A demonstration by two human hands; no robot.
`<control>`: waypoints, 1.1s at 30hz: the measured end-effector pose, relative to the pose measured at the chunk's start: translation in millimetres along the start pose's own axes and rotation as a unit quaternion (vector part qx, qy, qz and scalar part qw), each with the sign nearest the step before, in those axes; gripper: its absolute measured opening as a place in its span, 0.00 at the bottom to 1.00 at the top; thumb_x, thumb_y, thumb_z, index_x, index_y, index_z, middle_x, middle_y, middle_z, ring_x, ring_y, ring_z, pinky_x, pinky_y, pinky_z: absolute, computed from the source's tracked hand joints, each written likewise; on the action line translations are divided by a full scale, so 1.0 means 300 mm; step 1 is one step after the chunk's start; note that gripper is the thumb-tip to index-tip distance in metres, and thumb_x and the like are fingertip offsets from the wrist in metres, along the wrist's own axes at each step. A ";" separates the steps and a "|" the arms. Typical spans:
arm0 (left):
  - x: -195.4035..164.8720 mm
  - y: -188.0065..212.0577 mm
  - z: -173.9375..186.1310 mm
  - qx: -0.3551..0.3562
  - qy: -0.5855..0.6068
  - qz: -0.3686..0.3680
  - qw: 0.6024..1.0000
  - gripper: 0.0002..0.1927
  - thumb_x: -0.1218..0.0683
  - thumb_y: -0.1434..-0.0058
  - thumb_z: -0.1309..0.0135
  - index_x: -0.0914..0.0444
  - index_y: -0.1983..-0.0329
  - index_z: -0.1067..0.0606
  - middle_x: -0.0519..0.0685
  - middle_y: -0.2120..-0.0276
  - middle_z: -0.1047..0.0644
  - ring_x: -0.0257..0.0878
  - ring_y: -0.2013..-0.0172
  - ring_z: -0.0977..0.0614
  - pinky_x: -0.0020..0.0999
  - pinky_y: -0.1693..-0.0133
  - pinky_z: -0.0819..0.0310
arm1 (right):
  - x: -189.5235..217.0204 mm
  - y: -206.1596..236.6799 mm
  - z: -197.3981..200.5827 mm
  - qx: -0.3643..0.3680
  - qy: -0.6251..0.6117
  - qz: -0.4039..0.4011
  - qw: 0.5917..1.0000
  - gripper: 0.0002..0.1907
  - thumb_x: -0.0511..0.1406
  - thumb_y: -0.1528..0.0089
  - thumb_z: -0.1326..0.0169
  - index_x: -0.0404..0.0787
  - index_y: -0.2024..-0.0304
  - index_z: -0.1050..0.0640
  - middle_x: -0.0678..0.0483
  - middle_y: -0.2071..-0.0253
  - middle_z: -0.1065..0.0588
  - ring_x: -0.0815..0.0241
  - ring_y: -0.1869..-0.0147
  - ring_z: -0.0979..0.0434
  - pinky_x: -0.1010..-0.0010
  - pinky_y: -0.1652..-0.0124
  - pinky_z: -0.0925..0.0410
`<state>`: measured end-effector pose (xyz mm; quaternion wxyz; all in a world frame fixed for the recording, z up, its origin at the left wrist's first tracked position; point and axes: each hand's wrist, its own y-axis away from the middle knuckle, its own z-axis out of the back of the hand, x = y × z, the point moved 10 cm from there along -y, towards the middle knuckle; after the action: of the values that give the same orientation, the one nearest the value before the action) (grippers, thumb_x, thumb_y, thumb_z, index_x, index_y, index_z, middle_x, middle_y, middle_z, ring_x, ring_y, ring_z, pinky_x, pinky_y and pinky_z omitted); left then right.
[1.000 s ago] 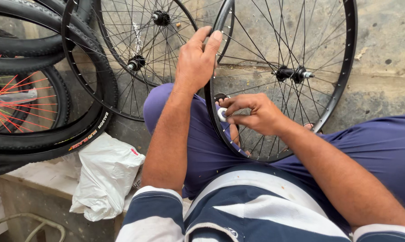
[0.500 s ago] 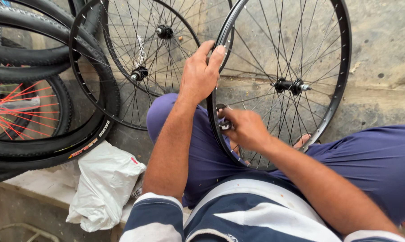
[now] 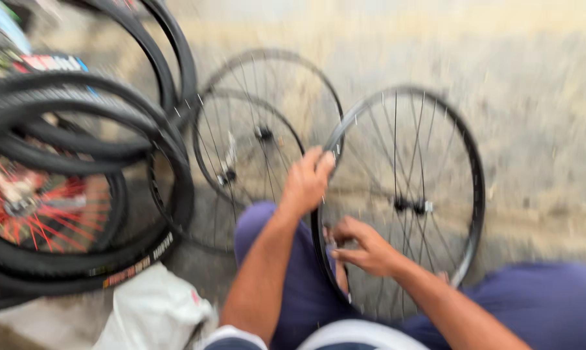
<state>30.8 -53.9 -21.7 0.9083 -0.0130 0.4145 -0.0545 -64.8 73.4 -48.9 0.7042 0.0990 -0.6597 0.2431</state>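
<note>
Sitting w/ purple-trousered knees apart, striped shirt hem (image 3: 357, 334) at bottom edge.

Nearest: right hand (image 3: 367, 249) low on the near side of the black spoked wheel (image 3: 403, 201), fingers pinched together at the rim by the spokes; whatever small item is between them too blurred to tell. Half a sec ago same spot, same pinch, so work at that rim point seems ongoing, not finished.

Left hand (image 3: 306, 185) higher up, fingers curled over the rim top-left, gripping and steadying; grip unchanged vs earlier frames.

Wheel upright between the knees, hub (image 3: 411, 206) right of centre.

Main change: view has swung up and back, now motion-blurred, wheel smaller and lower in frame, more ground showing. Head moved, not the hands; wheel looks in same place on the lap.

Left of knee: white plastic bag (image 3: 153, 314) on the ground. Behind the held wheel: two bare rims (image 3: 254, 149) overlapping, leaning. Far left: stack of black tyres (image 3: 79, 149), one wheel w/ red spokes (image 3: 43, 207). Beyond: pale concrete ground (image 3: 532, 97).
</note>
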 end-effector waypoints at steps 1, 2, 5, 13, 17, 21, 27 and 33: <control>0.018 -0.001 -0.006 0.016 0.004 0.044 0.999 0.27 0.40 0.33 0.50 0.64 0.42 0.24 0.67 0.54 0.21 0.62 0.48 0.20 0.47 0.47 0.27 | 0.015 -0.008 0.003 0.006 -0.067 0.004 0.998 0.06 0.32 0.41 0.36 0.37 0.64 0.21 0.49 0.64 0.23 0.50 0.57 0.22 0.62 0.54 0.29; 0.010 -0.006 -0.001 0.020 -0.013 0.056 0.998 0.27 0.40 0.34 0.50 0.63 0.42 0.24 0.66 0.56 0.20 0.62 0.50 0.20 0.49 0.49 0.27 | 0.028 -0.017 0.002 0.016 -0.134 0.006 0.991 0.03 0.30 0.39 0.38 0.37 0.65 0.20 0.49 0.63 0.20 0.49 0.54 0.20 0.62 0.51 0.28; -0.004 -0.008 -0.003 0.062 -0.026 0.091 0.994 0.26 0.40 0.34 0.53 0.61 0.44 0.24 0.64 0.65 0.19 0.61 0.57 0.18 0.50 0.54 0.27 | -0.012 -0.032 0.047 -0.042 0.037 -0.113 0.992 0.14 0.31 0.50 0.30 0.37 0.66 0.22 0.52 0.69 0.21 0.52 0.64 0.21 0.62 0.62 0.26; -0.039 0.007 0.004 0.080 -0.008 0.119 0.990 0.27 0.38 0.35 0.54 0.60 0.43 0.24 0.62 0.67 0.19 0.58 0.61 0.16 0.49 0.56 0.25 | -0.011 -0.001 -0.099 0.132 -0.198 -0.278 0.931 0.20 0.34 0.41 0.38 0.49 0.46 0.24 0.53 0.51 0.20 0.50 0.45 0.23 0.65 0.48 0.28; -0.043 -0.013 0.007 0.036 -0.021 0.055 0.998 0.28 0.37 0.35 0.52 0.61 0.42 0.24 0.64 0.59 0.19 0.60 0.52 0.19 0.49 0.50 0.27 | 0.063 -0.013 0.085 -0.088 0.188 -0.097 0.973 0.16 0.34 0.49 0.34 0.40 0.60 0.22 0.48 0.63 0.19 0.46 0.56 0.18 0.59 0.58 0.27; -0.054 0.005 0.008 -0.011 -0.062 -0.042 0.997 0.28 0.39 0.31 0.51 0.64 0.40 0.25 0.67 0.50 0.20 0.64 0.49 0.21 0.50 0.47 0.29 | -0.030 0.013 -0.023 0.084 0.124 -0.083 0.985 0.19 0.38 0.48 0.32 0.40 0.57 0.23 0.48 0.62 0.19 0.48 0.57 0.18 0.60 0.59 0.28; 0.044 0.025 -0.043 0.096 -0.011 0.103 0.990 0.28 0.38 0.32 0.54 0.62 0.41 0.25 0.55 0.76 0.21 0.48 0.72 0.16 0.43 0.64 0.24 | -0.154 0.036 -0.002 -0.002 0.183 -0.152 0.971 0.19 0.38 0.48 0.33 0.38 0.59 0.25 0.46 0.67 0.19 0.47 0.61 0.18 0.62 0.60 0.28; 0.023 0.046 -0.040 0.111 0.042 0.134 0.984 0.27 0.39 0.34 0.53 0.61 0.41 0.26 0.52 0.80 0.23 0.43 0.79 0.18 0.41 0.70 0.24 | -0.153 0.037 -0.087 0.121 0.086 -0.111 0.983 0.21 0.40 0.44 0.35 0.43 0.50 0.22 0.47 0.59 0.19 0.46 0.55 0.18 0.58 0.56 0.28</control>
<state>27.3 -40.8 -35.8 0.8851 0.1460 0.4414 0.0217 -47.4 85.2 -98.8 0.7639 0.2348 -0.5469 0.2497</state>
